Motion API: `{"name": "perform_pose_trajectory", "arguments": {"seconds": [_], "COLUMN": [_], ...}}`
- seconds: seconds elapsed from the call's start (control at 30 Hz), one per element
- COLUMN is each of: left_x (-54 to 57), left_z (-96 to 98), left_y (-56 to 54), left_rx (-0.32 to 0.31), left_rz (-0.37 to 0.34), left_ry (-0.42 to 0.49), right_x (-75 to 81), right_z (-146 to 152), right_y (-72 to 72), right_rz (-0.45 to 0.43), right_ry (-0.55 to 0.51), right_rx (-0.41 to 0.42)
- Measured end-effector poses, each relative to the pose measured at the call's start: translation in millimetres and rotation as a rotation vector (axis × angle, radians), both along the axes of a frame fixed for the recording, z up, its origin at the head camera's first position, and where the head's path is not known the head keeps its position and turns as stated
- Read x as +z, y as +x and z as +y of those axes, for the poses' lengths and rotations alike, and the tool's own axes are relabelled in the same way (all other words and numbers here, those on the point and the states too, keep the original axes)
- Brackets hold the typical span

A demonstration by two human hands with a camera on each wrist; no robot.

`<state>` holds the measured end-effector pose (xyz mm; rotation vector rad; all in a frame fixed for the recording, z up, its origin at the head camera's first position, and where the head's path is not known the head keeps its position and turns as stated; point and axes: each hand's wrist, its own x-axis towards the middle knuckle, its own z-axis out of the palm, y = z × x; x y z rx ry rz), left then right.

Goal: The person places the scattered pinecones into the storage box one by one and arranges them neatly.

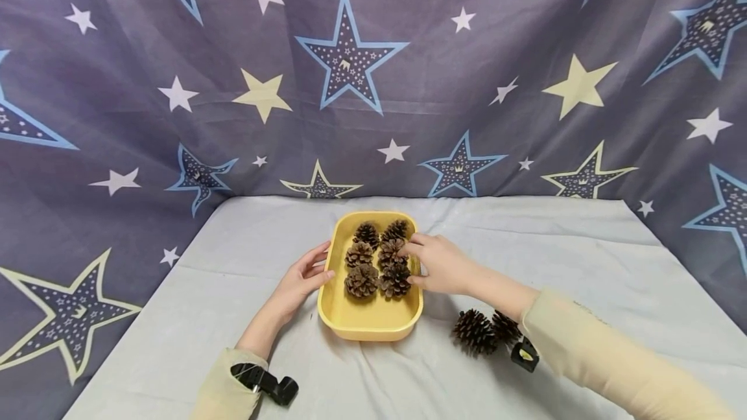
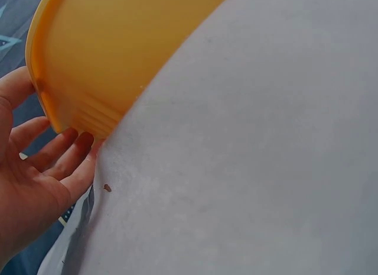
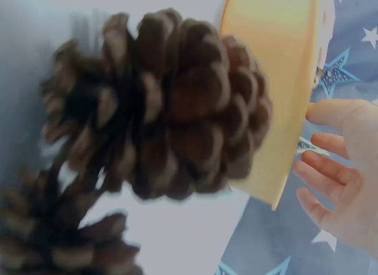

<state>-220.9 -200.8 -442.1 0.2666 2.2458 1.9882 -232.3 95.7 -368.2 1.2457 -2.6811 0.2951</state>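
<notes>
A yellow tub [image 1: 373, 316] stands on the pale cloth and holds several brown pine cones [image 1: 361, 280] in two rows. My left hand [image 1: 300, 282] grips its left wall, thumb over the rim and fingers along the outside; the left wrist view shows those fingers against the yellow tub [image 2: 118, 44]. Over the right rim reaches my right hand [image 1: 440, 266], its fingertips at the cones of the right row. In the right wrist view, the right hand [image 3: 348, 168] has loosely bent fingers at the tub's edge, and the rim hides the foremost tips.
Two more pine cones [image 1: 475, 331] lie on the cloth right of the tub, below the right forearm. One pine cone [image 3: 189, 103] looms large before the right wrist camera. A star-patterned curtain [image 1: 362, 135] hangs behind the table [image 1: 245, 245].
</notes>
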Motion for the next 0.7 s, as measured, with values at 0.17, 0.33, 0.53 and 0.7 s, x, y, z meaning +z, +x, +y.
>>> {"name": "perform_pose_trajectory", "arguments": {"seconds": [0.17, 0.33, 0.53, 0.7], "left_x": [2.5, 2.9, 2.4, 2.7], "left_z": [0.8, 0.8, 0.4, 1.2], "left_y": [2.2, 1.3, 1.2, 1.9], "left_rx": [0.001, 0.002, 0.008, 0.006], "left_rz": [-0.004, -0.012, -0.006, -0.004], "left_ry": [0.006, 0.009, -0.004, -0.010], "right_x": [5.4, 9.1, 5.0, 1.6], "right_z": [19.6, 42.4, 70.0, 88.2], "right_y": [1.1, 5.4, 12.5, 20.6], "right_rz": [-0.012, -0.071, -0.123, -0.145], "right_ry": [-0.049, -0.080, -0.103, -0.097], "right_rx": [-0.022, -0.081, -0.105, -0.133]}}
